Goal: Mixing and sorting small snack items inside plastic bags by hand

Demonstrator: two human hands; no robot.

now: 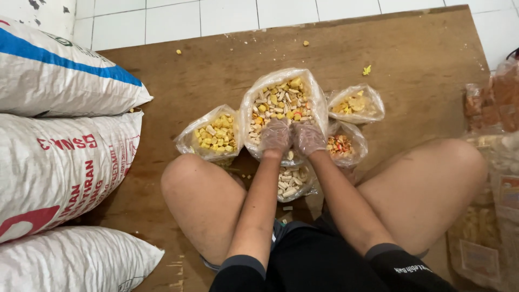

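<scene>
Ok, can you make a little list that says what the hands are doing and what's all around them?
Left hand: in a thin clear glove, inside the big middle bag
Right hand: gloved too, in the same bag
Big middle bag: clear plastic, open, mixed yellow and pale pieces
Small bags: yellow pieces, flat yellow pieces, orange mix, pale sticks
Floor: brown board, a few crumbs
Beside the person: stacked white sacks

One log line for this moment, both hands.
left hand: gloved, in big snack bag | right hand: gloved, same bag | smaller bags around, on brown board
</scene>
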